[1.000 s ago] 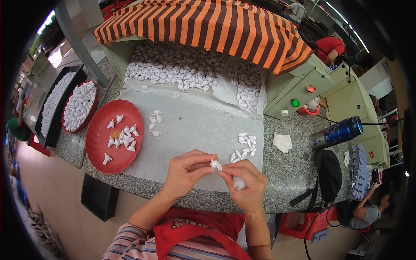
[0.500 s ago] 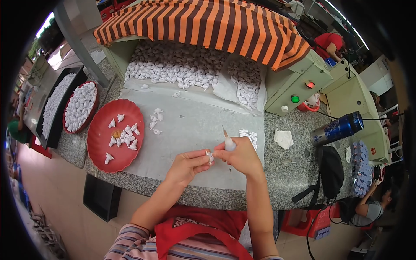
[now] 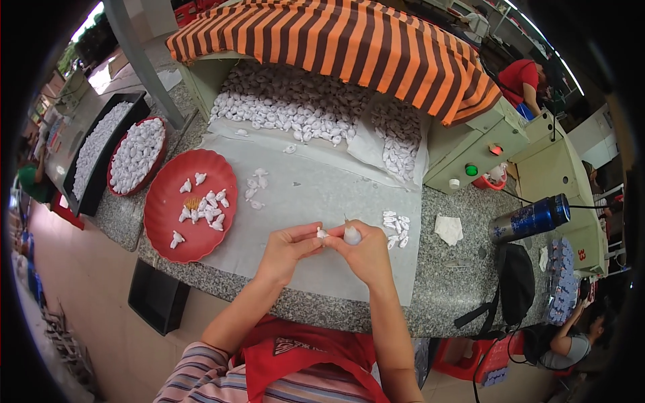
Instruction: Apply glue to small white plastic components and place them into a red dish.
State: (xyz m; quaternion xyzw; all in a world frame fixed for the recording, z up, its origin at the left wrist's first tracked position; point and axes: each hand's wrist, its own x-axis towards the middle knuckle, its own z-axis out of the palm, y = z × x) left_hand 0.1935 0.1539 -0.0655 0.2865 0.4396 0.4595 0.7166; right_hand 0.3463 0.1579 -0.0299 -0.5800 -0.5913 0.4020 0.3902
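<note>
Close together over the white sheet (image 3: 322, 178), both of my hands are closed. My left hand (image 3: 285, 251) pinches a small white figurine piece (image 3: 322, 234) between thumb and fingertips. With its thumb and finger my right hand (image 3: 367, 259) touches the same piece, and it also grips a small squeeze bottle (image 3: 352, 235) with a thin needle tip pointing away from me. Right of that hand lie several small white elongated parts (image 3: 398, 228). On the left, a red scalloped plate (image 3: 161, 225) carries several white figurines (image 3: 218, 221). A few more figurines (image 3: 255, 185) rest on the sheet.
A box under a striped cloth (image 3: 336, 47) holds many white pieces (image 3: 289, 107). At left stand a red bowl (image 3: 138, 158) and a black tray (image 3: 101, 151), both full. To the right are a blue bottle (image 3: 531, 218), a black bag (image 3: 515, 282) and a tissue (image 3: 448, 230). Other people are nearby.
The view has shifted slightly. My right hand has turned and drawn nearer the left, with the bottle more upright and its needle pointing away. The left hand keeps hold of the figurine piece.
</note>
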